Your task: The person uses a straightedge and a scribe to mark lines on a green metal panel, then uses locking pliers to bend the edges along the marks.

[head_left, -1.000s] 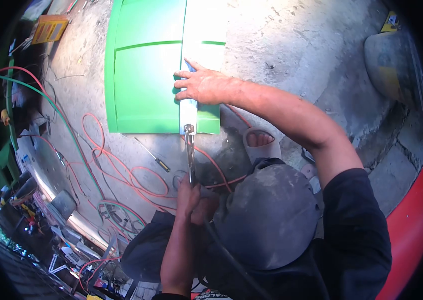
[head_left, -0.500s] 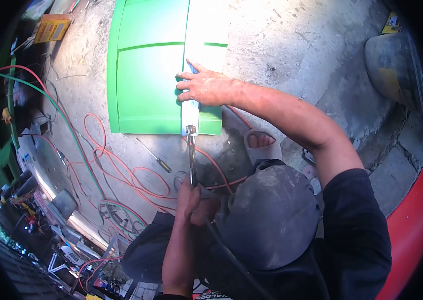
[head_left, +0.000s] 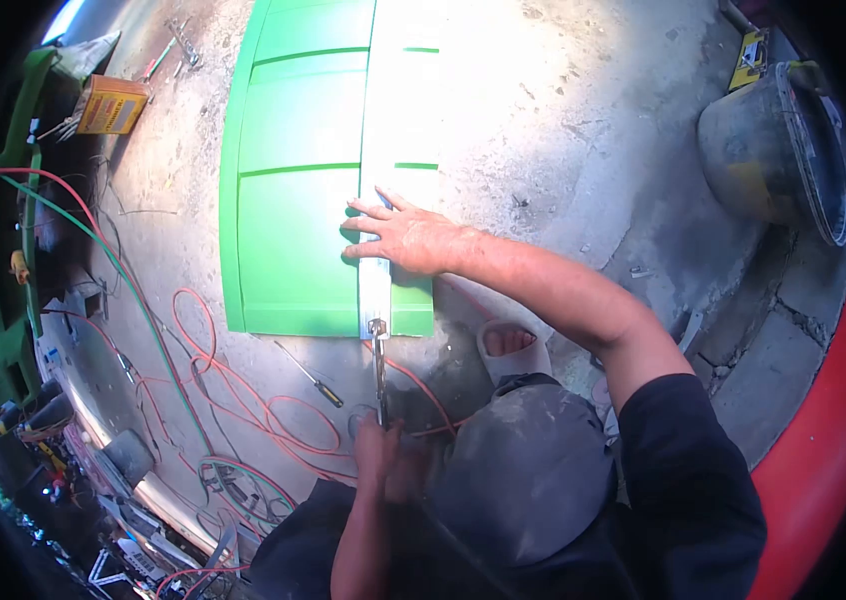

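Observation:
My right hand [head_left: 408,240] lies with spread fingers on a pale metal strip [head_left: 375,290] that runs lengthwise over a green panel [head_left: 298,230]. Below the panel's near edge, my left hand [head_left: 375,450] is closed round the handles of a long metal plier-like tool [head_left: 380,375]. The tool's jaws meet the strip's near end. Shadow and blur hide part of my left hand's grip. Bright glare washes out the far part of the strip and panel.
A screwdriver [head_left: 318,382] lies left of the tool, beside tangled red hoses [head_left: 213,365]. My dusty dark-clothed knee [head_left: 533,470] and sandalled foot [head_left: 511,345] are at the right. Farther off are a yellow box [head_left: 113,105] and a large bucket [head_left: 758,150].
The view has shifted, so the panel and both hands appear lower in it. My right hand keeps about the same place on the strip, and my left hand still holds the tool.

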`<state>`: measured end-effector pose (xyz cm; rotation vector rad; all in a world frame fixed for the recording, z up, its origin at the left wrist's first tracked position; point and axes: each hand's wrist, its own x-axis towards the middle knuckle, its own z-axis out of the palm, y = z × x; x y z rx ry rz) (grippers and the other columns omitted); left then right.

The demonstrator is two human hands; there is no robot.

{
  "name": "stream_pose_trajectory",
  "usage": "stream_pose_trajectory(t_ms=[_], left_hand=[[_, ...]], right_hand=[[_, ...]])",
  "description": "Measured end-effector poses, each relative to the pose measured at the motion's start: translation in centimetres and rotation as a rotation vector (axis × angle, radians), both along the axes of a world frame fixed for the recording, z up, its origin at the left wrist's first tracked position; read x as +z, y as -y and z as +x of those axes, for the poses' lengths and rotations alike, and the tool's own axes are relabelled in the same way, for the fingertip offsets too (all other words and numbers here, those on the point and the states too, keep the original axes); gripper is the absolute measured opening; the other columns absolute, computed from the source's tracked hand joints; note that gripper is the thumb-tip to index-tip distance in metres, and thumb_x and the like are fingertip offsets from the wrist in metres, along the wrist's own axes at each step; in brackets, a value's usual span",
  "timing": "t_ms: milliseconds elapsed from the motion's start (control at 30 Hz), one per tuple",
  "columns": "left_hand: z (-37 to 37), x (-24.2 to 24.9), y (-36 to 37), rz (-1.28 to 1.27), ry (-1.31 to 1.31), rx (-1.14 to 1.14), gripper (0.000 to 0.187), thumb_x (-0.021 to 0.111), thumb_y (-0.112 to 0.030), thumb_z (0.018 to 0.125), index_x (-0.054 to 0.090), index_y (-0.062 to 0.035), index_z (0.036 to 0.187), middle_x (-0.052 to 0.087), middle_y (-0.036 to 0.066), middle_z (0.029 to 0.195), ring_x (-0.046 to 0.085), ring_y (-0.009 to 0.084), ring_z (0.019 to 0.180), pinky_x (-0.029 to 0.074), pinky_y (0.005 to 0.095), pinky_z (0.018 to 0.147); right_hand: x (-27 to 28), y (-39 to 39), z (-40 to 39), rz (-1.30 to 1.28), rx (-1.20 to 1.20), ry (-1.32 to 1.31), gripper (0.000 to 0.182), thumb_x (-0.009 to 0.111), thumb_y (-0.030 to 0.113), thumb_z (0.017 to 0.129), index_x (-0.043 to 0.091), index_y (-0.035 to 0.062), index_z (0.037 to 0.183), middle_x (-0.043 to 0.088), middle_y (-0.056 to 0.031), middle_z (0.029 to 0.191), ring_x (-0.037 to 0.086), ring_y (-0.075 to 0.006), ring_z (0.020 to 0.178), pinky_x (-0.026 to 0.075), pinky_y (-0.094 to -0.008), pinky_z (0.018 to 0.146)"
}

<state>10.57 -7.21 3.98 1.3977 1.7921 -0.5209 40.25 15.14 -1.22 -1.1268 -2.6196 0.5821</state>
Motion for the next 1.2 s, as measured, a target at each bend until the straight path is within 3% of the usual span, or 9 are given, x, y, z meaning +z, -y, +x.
stream_pose_trajectory(t_ms=[167, 300, 567, 667, 700, 767, 867, 967, 1200], left_hand=[[0.3, -0.1, -0.3, -0.001, -0.089, -0.03, 0.039, 0.071, -0.035, 0.086, 0.067, -0.0008, 0.105, 0.071, 0.022, 0.097, 0.068, 0.0406, 0.096, 0.051, 0.0472, 0.083], [-0.6, -0.9, 0.1, -0.014, -0.082, -0.063, 0.049, 0.072, -0.042, 0.085, 0.065, 0.0008, 0.107, 0.069, 0.024, 0.099, 0.066, 0.0434, 0.096, 0.051, 0.0503, 0.082], [-1.2, -1.0, 0.5, -0.068, -0.153, -0.13, 0.056, 0.064, -0.051, 0.089, 0.062, 0.001, 0.11, 0.064, 0.029, 0.108, 0.063, 0.0464, 0.099, 0.05, 0.0539, 0.085], [-1.6, -1.1, 0.7, 0.004, -0.099, -0.162, 0.051, 0.06, -0.046, 0.092, 0.061, 0.0001, 0.115, 0.067, 0.029, 0.104, 0.063, 0.0479, 0.103, 0.048, 0.0529, 0.087], [-1.1, -0.6, 0.2, -0.017, -0.075, -0.129, 0.05, 0.06, -0.044, 0.093, 0.061, 0.0003, 0.116, 0.066, 0.03, 0.105, 0.063, 0.0482, 0.104, 0.048, 0.053, 0.088], [-0.9, -0.5, 0.1, -0.042, -0.054, -0.084, 0.049, 0.059, -0.042, 0.094, 0.06, 0.0004, 0.117, 0.066, 0.03, 0.107, 0.062, 0.0485, 0.105, 0.048, 0.0531, 0.089], [-1.2, -1.0, 0.5, -0.049, -0.01, -0.057, 0.05, 0.058, -0.043, 0.095, 0.062, 0.0042, 0.111, 0.063, 0.031, 0.109, 0.062, 0.0485, 0.101, 0.049, 0.0551, 0.086], [-1.8, -1.2, 0.2, -0.131, 0.006, -0.001, 0.052, 0.057, -0.044, 0.095, 0.062, 0.0059, 0.111, 0.064, 0.032, 0.107, 0.063, 0.0492, 0.101, 0.049, 0.0556, 0.085], [-0.2, -0.7, -1.6, -0.187, -0.075, -0.101, 0.059, 0.05, -0.048, 0.096, 0.064, 0.0074, 0.111, 0.066, 0.031, 0.104, 0.064, 0.0473, 0.104, 0.048, 0.0554, 0.088]], right_hand=[[0.9, -1.4, 4.4, -0.229, -0.423, -0.117, 0.087, 0.081, 0.031, 0.077, 0.038, 0.0241, 0.152, 0.028, -0.013, 0.16, 0.017, -0.0375, 0.151, 0.018, -0.055, 0.123], [-1.9, -4.2, 6.9, -0.299, -0.758, -0.31, 0.104, 0.082, 0.051, 0.074, 0.03, 0.0132, 0.155, 0.026, -0.0214, 0.159, 0.018, -0.042, 0.15, 0.021, -0.0532, 0.122], [-3.3, -8.7, 6.1, -0.355, -0.868, -0.399, 0.088, 0.072, 0.048, 0.085, 0.034, 0.0041, 0.151, 0.037, -0.018, 0.156, 0.023, -0.0414, 0.148, 0.02, -0.0521, 0.121], [-0.3, -4.9, 4.9, -0.212, -0.976, -0.539, 0.054, 0.068, 0.035, 0.09, 0.057, 0.0001, 0.129, 0.058, -0.0204, 0.132, 0.048, -0.0393, 0.129, 0.04, -0.0461, 0.106], [1.1, -2.3, 3.8, -0.243, -0.888, -0.591, 0.033, 0.066, 0.029, 0.091, 0.065, 0.0012, 0.108, 0.068, -0.0185, 0.107, 0.062, -0.0367, 0.105, 0.048, -0.0455, 0.09], [1.5, 4.4, 0.9, -0.66, -0.463, -0.712, 0.027, 0.065, 0.029, 0.092, 0.068, 0.0026, 0.091, 0.069, -0.0181, 0.083, 0.067, -0.0357, 0.079, 0.051, -0.0443, 0.073], [-1.3, 13.7, -4.8, -1.25, 0.4, -0.49, 0.034, 0.068, 0.034, 0.092, 0.07, 0.005, 0.11, 0.071, -0.0172, 0.102, 0.068, -0.0312, 0.098, 0.051, -0.0419, 0.085], [-4.7, 18.2, -10.9, -1.23, 0.749, -0.392, 0.043, 0.069, 0.032, 0.089, 0.067, 0.0001, 0.117, 0.071, -0.0194, 0.108, 0.067, -0.0338, 0.101, 0.051, -0.0428, 0.09], [-3.3, 17.7, -14.5, -1.495, 0.574, -0.609, 0.049, 0.069, 0.032, 0.089, 0.064, -0.001, 0.123, 0.07, -0.021, 0.111, 0.066, -0.0352, 0.105, 0.05, -0.0436, 0.093]])
